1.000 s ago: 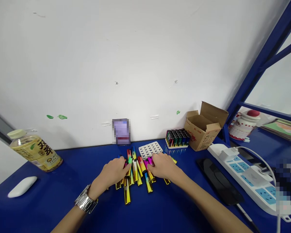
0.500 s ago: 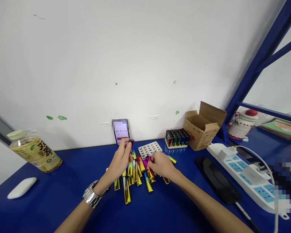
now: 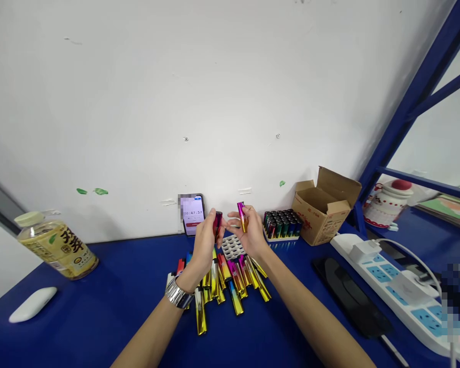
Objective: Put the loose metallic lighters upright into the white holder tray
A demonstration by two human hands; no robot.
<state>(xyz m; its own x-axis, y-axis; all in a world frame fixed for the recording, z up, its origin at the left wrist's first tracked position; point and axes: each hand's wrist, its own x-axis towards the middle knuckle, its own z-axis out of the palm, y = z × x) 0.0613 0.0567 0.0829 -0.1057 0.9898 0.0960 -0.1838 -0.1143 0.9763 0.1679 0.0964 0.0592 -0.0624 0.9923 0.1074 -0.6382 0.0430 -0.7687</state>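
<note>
My left hand [image 3: 203, 248], wearing a metal watch, is closed on a dark red lighter [image 3: 217, 223] held upright. Close to its right, my right hand [image 3: 255, 234] grips a magenta-and-gold lighter [image 3: 242, 216] near the fingertips. Both hands are raised over a white tray with holes [image 3: 233, 247], which they partly hide. In front of that tray lies a loose pile of shiny lighters [image 3: 236, 299] with gold ends. Behind and to the right, a second white tray [image 3: 281, 238] holds rows of upright dark lighters [image 3: 282, 220].
A phone with a timer [image 3: 193, 217] leans on the wall. At right stand an open cardboard box [image 3: 313, 220], a black phone [image 3: 348, 291] and a power strip [image 3: 402, 301]. A yellow drink bottle [image 3: 59, 248] and a white case [image 3: 33, 304] are at left.
My right hand has risen from the pile with a magenta-and-gold lighter in it. My left hand, still holding its lighter, has shifted right towards it. The view has tilted slightly up.
</note>
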